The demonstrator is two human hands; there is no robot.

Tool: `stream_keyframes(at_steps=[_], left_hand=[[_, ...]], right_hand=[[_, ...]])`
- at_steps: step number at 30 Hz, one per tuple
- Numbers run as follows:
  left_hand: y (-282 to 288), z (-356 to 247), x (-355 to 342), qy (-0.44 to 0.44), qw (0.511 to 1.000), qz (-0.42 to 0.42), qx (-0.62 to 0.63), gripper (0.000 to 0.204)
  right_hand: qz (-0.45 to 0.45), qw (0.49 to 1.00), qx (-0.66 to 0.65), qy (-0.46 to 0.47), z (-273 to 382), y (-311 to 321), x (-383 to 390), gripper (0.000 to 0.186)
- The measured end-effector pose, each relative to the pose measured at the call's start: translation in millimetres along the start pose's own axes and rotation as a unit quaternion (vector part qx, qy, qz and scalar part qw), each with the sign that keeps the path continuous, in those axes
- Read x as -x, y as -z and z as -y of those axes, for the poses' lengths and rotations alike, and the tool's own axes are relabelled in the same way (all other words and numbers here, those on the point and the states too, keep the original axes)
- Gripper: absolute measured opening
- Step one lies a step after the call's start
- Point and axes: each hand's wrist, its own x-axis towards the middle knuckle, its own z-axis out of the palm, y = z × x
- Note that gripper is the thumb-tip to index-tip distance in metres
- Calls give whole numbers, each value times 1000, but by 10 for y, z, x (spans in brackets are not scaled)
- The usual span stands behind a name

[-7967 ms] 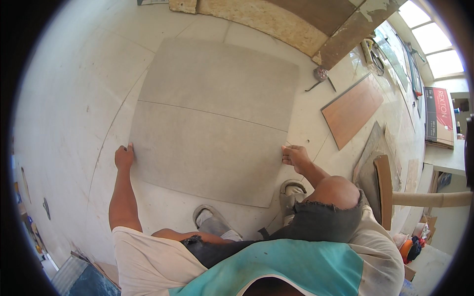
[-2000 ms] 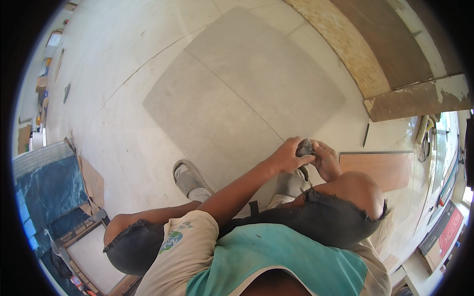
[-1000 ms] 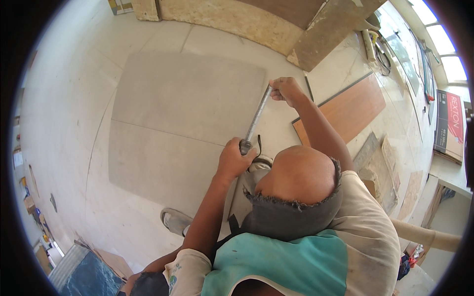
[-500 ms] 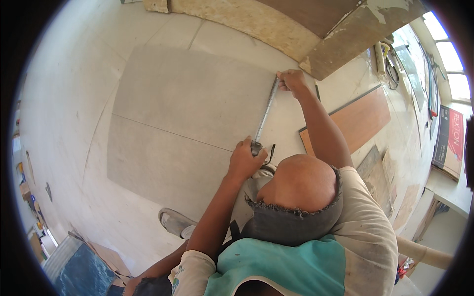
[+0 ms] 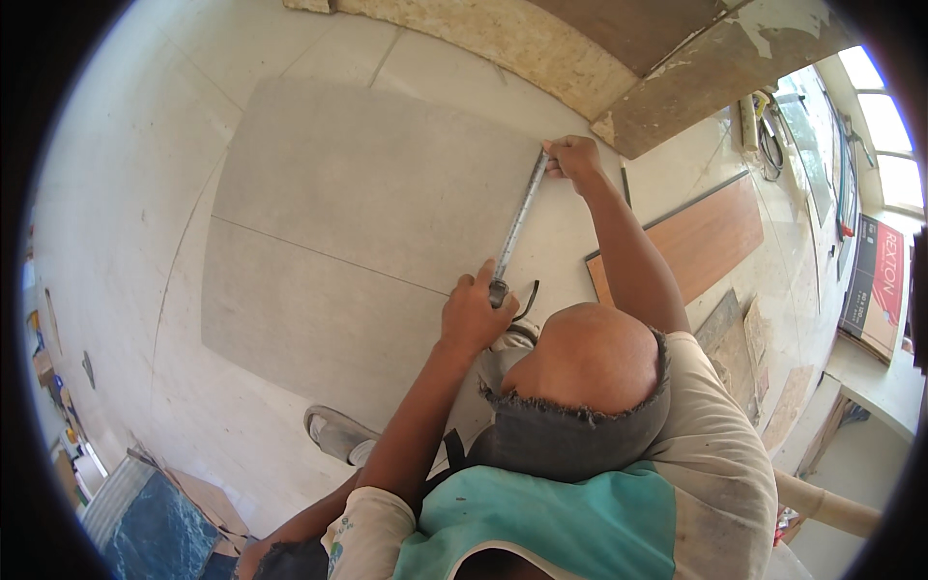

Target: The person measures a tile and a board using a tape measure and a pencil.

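Observation:
A large grey tile lies flat on the floor, with a thin dark line drawn across it. Along its right edge stretches the blade of a tape measure. My left hand is closed round the dark tape case at the near end, close to where the line meets the edge, its index finger reaching along the blade. At the tile's far right corner, my right hand pinches the blade's tip. A black strap curls out beside the case.
My bent knee and shoe are close to the tile. An orange-brown plank lies to the right, near broken board pieces. Wooden panels stand at the far side. A printed carton sits far right; blue marbled slabs are lower left.
The view has shifted slightly, so the tile appears a little further left. My left index finger now reaches further along the blade; both hands keep their hold on the tape measure.

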Motion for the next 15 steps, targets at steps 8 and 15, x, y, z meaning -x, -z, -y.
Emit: stream_keyframes(at_steps=[8,15], left_hand=[[115,-35,-41,-8,994,76,-78,73],[215,-127,-99,2,971,181,-157,80]], right_hand=[[1,1000,13,24,-11,0,-12,20],[-23,997,63,49,-14,-15,-11,23]])
